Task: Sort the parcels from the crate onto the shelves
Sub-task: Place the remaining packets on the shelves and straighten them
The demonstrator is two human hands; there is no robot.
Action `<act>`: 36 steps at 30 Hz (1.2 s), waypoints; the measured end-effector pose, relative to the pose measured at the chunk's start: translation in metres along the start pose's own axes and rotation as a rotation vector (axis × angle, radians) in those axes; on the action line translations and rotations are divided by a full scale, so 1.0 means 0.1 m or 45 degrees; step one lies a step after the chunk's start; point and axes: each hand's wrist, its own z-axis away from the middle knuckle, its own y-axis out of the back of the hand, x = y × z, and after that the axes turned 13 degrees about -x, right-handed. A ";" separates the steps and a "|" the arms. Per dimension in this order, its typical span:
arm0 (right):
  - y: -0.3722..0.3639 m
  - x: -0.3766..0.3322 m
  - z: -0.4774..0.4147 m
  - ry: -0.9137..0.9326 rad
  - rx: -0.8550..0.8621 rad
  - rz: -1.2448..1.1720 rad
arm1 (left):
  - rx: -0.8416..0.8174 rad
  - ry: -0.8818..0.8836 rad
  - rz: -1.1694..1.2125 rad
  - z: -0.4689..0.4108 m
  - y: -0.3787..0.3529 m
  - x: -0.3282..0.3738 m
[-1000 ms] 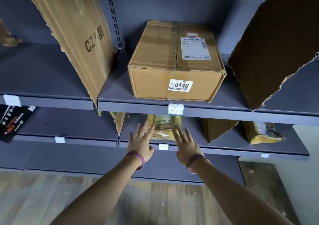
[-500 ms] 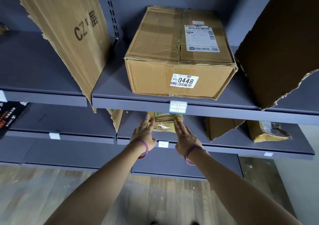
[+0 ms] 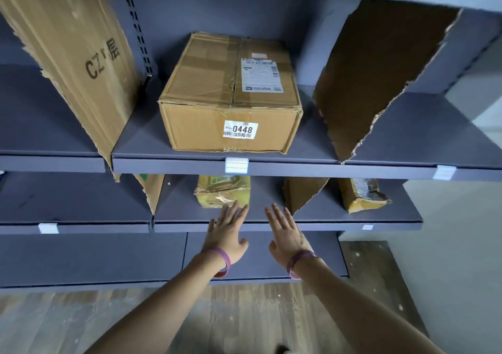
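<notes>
**Fingers.** Left fingers (image 3: 235,211) are straight and spread, tips at the front lower edge of the yellow parcel (image 3: 221,190). Cannot tell whether they touch it or stop just short. Right fingers (image 3: 275,213) are also straight and released, apart from the parcel. Left hand (image 3: 226,235) and right hand (image 3: 288,236) both hold nothing.

**Task's thing.** The yellow parcel lies one shelf below the 0448 box (image 3: 231,95), directly under it. It sits back from the lip of the lower shelf (image 3: 326,226). The crate is not in view.

**Risks, as I judge them.**
- The parcel's wrap looks crumpled and slack. A push from the left fingers alone could skew it rather than slide it straight.
- Any reach further in runs under the shelf carrying the 0448 box. A raised wrist could knock that shelf's edge or its label tag (image 3: 236,164).
- The torn divider (image 3: 301,194) below and right of the 0448 box stands loose. A sideways nudge from the right hand might tip it.

**Counts.**
- Hands: two, with one wristband each.
- Large cardboard boxes: one.
- Yellow wrapped parcels: two. The second parcel (image 3: 361,194) is below the 0448 box and well right of it.
- Cardboard dividers: four, two flanking the 0448 box and two on the shelf below it.
- Edge label tags: five seen.
</notes>
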 end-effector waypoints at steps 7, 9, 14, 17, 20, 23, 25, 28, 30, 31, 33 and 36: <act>0.27 0.92 0.58 -0.108 0.142 -0.047 | -0.061 -0.231 0.068 -0.08 -0.33 1.14; 0.34 1.23 0.70 -0.151 0.161 -0.055 | -0.091 -0.270 0.047 -0.16 -0.45 1.44; 0.49 2.03 0.86 -0.239 0.149 -0.091 | -0.108 -0.256 0.058 -0.47 -0.60 2.17; 0.57 2.47 0.88 -0.268 0.098 -0.111 | -0.136 -0.201 0.081 -0.69 -0.69 2.53; 0.66 2.85 0.84 -0.263 0.019 -0.130 | -0.153 -0.122 0.117 -0.95 -0.75 2.80; 0.71 3.15 0.75 -0.237 -0.066 -0.099 | -0.147 -0.060 0.156 -1.19 -0.78 3.03; 0.73 3.29 0.68 -0.216 -0.112 -0.064 | -0.154 -0.038 0.171 -1.33 -0.81 3.12; 0.74 3.41 0.55 -0.177 -0.135 0.002 | -0.159 -0.011 0.166 -1.53 -0.87 3.18; 0.76 3.46 0.46 -0.145 -0.136 0.015 | -0.151 0.009 0.158 -1.65 -0.91 3.21; 0.76 3.49 0.41 -0.128 -0.142 0.017 | -0.152 0.026 0.165 -1.71 -0.93 3.22; 0.76 3.52 0.32 -0.101 -0.158 0.015 | -0.156 0.058 0.202 -1.80 -0.95 3.24; 0.74 3.60 0.21 -0.077 -0.176 0.013 | -0.154 0.044 0.219 -1.93 -0.98 3.25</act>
